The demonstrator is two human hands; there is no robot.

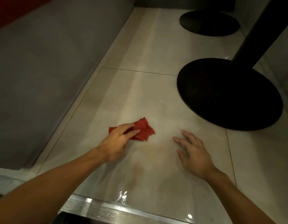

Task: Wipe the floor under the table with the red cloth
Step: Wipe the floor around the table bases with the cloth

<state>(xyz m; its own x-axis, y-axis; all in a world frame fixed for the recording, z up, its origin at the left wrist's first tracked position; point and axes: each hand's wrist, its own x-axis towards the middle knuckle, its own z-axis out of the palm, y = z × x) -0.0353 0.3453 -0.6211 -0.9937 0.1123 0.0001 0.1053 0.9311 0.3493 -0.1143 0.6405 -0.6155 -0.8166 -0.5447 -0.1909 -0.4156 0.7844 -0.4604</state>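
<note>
The crumpled red cloth point(144, 129) lies on the pale tiled floor point(140, 94) under the fingers of my left hand point(115, 143), which are stretched nearly straight and press it down rather than clutch it. To its right, my right hand point(194, 152) rests palm-down on the tile, fingers spread, holding nothing. Beyond those fingertips stands the table's round black base point(228, 96); a grey panel point(43, 78) runs left of my left fingers.
</note>
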